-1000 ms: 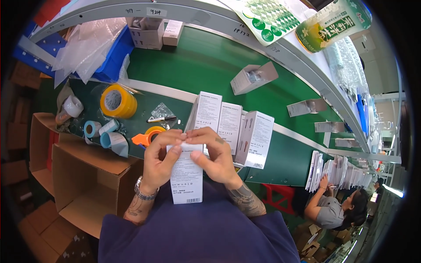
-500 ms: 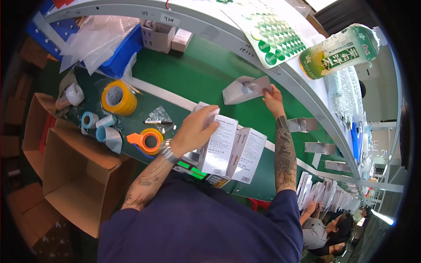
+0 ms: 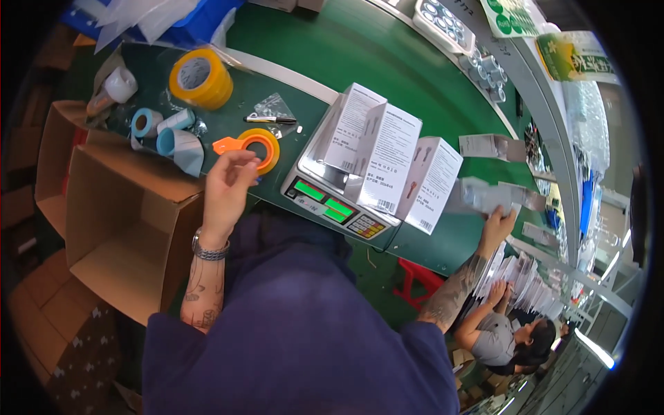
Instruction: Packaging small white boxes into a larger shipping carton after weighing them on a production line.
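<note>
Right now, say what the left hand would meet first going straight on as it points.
Probably the orange tape dispenser, just ahead of the left hand in the picture; depth between them is unclear.

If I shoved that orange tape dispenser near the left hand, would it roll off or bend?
The orange tape dispenser would probably slide rather than roll, since it lies flat on the green tabletop. Its smooth, solid-looking body suggests stiff plastic, unlikely to bend. With the yellow tape around its ring, that end is likely the heavier one.
</note>
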Tool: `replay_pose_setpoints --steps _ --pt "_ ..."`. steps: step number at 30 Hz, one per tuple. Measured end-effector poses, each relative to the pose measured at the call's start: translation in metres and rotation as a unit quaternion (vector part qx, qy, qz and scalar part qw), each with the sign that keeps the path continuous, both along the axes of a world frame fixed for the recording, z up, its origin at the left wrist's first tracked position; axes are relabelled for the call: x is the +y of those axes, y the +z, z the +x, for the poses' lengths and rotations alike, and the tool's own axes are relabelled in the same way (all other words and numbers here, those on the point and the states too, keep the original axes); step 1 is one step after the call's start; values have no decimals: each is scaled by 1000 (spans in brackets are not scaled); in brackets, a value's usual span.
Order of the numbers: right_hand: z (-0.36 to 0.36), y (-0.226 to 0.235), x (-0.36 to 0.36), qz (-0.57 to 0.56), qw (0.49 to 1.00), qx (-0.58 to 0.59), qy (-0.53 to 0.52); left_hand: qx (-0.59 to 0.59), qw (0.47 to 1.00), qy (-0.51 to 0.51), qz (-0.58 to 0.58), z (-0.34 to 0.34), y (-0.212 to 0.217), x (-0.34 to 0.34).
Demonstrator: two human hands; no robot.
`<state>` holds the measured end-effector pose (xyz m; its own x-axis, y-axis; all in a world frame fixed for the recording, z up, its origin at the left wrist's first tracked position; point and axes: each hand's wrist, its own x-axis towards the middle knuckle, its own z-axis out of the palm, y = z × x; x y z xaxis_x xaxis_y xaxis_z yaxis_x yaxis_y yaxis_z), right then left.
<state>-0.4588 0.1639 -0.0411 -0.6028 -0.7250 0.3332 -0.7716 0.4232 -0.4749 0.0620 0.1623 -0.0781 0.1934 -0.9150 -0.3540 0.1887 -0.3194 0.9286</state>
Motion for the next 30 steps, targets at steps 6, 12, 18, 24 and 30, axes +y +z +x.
replay_pose_setpoints --steps 6,12,18,24,30 --pt "-43 -57 78 -22 977 -197 -76 -13 991 -124 -42 -19 14 -12" --pt "27 -19 84 -213 970 -91 -69 -111 968 -185 -129 -75 15 -25" --pt "165 5 42 58 944 -278 167 -31 968 -237 -80 -132 15 -35" --pt "233 4 46 -19 914 -369 166 -96 957 -163 -222 -130 26 -11" --pt "336 48 49 -140 788 -486 352 58 951 -44 -301 5 99 23"
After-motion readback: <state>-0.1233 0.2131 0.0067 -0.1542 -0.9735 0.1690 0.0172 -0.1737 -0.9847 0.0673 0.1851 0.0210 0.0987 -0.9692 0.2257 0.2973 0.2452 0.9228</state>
